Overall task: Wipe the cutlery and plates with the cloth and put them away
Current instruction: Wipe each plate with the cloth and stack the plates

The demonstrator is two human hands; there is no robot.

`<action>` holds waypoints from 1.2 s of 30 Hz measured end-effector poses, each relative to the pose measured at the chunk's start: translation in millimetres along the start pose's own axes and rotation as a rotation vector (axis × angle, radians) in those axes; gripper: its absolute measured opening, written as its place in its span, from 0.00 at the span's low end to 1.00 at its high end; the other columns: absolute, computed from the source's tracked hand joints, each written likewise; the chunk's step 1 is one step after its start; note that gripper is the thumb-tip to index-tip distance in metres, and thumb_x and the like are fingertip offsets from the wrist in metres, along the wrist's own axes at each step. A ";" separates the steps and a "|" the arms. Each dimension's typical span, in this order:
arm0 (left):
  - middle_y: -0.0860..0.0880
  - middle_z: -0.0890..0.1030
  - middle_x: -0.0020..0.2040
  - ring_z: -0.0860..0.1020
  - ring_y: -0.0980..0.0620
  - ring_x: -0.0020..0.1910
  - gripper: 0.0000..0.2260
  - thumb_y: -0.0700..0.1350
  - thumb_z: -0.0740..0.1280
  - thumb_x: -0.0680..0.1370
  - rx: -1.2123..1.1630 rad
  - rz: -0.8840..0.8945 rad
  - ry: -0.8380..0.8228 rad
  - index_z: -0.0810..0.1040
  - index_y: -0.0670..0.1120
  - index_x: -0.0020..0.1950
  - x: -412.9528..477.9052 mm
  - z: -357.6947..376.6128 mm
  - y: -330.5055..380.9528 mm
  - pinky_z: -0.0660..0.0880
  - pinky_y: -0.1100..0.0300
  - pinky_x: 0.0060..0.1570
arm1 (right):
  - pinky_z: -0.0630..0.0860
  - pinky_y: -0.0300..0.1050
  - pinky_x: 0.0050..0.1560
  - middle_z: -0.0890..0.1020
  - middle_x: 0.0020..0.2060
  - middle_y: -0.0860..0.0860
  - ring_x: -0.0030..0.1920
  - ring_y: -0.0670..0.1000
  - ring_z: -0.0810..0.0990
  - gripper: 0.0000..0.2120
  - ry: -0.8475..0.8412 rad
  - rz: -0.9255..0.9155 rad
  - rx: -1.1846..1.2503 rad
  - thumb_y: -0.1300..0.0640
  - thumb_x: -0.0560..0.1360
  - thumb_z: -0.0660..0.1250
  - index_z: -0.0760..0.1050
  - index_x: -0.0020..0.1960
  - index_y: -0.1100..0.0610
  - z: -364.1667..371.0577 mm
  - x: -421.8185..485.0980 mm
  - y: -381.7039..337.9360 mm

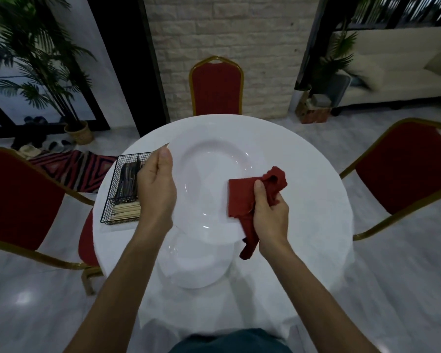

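Partly behind left hand (pixel 156 192), wire basket (pixel 110 192)

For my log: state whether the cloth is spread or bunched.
Bunched: the right hand grips the red cloth crumpled against the plate.

Left hand (pixel 156 189): fingers hidden behind plate (pixel 214 174). Lower plates (pixel 196 271) partly covered by it. Cutlery (pixel 129 179) in basket (pixel 107 210) too dark to ID.

We find no text, label, brand, number or sign that we can read: the plate (pixel 214 159), the cloth (pixel 242 197) and the basket (pixel 112 184) bear none.
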State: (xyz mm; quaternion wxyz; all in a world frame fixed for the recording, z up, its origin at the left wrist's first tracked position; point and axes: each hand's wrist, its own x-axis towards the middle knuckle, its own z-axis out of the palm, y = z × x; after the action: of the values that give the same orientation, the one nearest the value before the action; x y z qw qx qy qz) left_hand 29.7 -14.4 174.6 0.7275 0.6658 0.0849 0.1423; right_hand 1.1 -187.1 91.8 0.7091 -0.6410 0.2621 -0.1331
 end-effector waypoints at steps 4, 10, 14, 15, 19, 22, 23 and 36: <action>0.58 0.77 0.68 0.72 0.55 0.71 0.17 0.59 0.63 0.82 -0.129 -0.244 -0.030 0.75 0.58 0.70 -16.9 -2.0 -30.5 0.66 0.45 0.74 | 0.82 0.50 0.52 0.87 0.41 0.44 0.44 0.46 0.85 0.15 -0.083 -0.174 -0.186 0.39 0.77 0.69 0.82 0.48 0.50 -29.8 23.9 -27.9; 0.56 0.79 0.68 0.76 0.51 0.69 0.32 0.68 0.72 0.71 0.022 -0.327 -0.444 0.77 0.55 0.71 9.3 -21.6 -22.4 0.67 0.42 0.73 | 0.78 0.37 0.46 0.86 0.39 0.39 0.42 0.40 0.84 0.08 -0.432 -0.325 -0.476 0.42 0.77 0.72 0.82 0.46 0.45 -53.9 37.5 -77.4; 0.55 0.84 0.60 0.81 0.52 0.62 0.22 0.64 0.68 0.75 0.152 -0.326 -0.643 0.82 0.54 0.63 10.7 -20.7 1.2 0.77 0.50 0.64 | 0.71 0.24 0.43 0.84 0.42 0.32 0.47 0.32 0.81 0.05 -0.513 -0.492 -0.602 0.41 0.77 0.71 0.80 0.52 0.37 -47.7 34.2 -97.0; 0.54 0.85 0.58 0.83 0.52 0.58 0.20 0.62 0.67 0.75 0.130 -0.358 -0.669 0.84 0.53 0.60 11.3 -23.2 5.7 0.81 0.54 0.57 | 0.71 0.24 0.45 0.83 0.43 0.31 0.48 0.31 0.81 0.07 -0.515 -0.540 -0.631 0.41 0.77 0.71 0.80 0.54 0.37 -48.3 33.8 -101.8; 0.46 0.83 0.51 0.83 0.50 0.47 0.22 0.65 0.63 0.76 0.106 -0.415 -0.814 0.83 0.50 0.56 10.1 -24.2 11.5 0.80 0.58 0.43 | 0.78 0.38 0.51 0.85 0.46 0.39 0.49 0.38 0.82 0.14 -0.620 -0.609 -0.823 0.37 0.75 0.71 0.82 0.57 0.42 -46.8 32.6 -111.6; 0.50 0.86 0.57 0.83 0.54 0.58 0.20 0.60 0.60 0.79 0.153 -0.408 -0.871 0.84 0.50 0.58 -7.3 -6.3 8.2 0.79 0.59 0.57 | 0.78 0.50 0.46 0.83 0.38 0.46 0.41 0.45 0.80 0.18 -0.745 -0.674 -0.948 0.35 0.73 0.70 0.81 0.49 0.49 -32.9 27.9 -107.5; 0.52 0.85 0.59 0.82 0.54 0.60 0.20 0.60 0.59 0.79 0.182 -0.383 -0.845 0.83 0.51 0.59 -11.9 -1.0 4.7 0.76 0.56 0.63 | 0.77 0.52 0.45 0.82 0.37 0.47 0.39 0.47 0.80 0.19 -0.765 -0.675 -0.952 0.35 0.74 0.70 0.81 0.47 0.52 -29.7 27.9 -105.2; 0.56 0.85 0.57 0.80 0.53 0.62 0.12 0.56 0.60 0.84 -0.040 -0.203 -0.124 0.83 0.56 0.53 -7.1 -5.0 -0.7 0.75 0.47 0.67 | 0.71 0.40 0.37 0.79 0.32 0.44 0.34 0.43 0.78 0.17 -0.205 -0.408 -0.547 0.36 0.79 0.65 0.74 0.42 0.48 -37.7 41.9 -40.4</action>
State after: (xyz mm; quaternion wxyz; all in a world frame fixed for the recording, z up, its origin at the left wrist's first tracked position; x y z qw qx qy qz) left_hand 21.4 -12.0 172.9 0.7551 0.6468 0.1038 0.0280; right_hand 21.3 -246.5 121.4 0.4926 -0.8563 0.0822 -0.1317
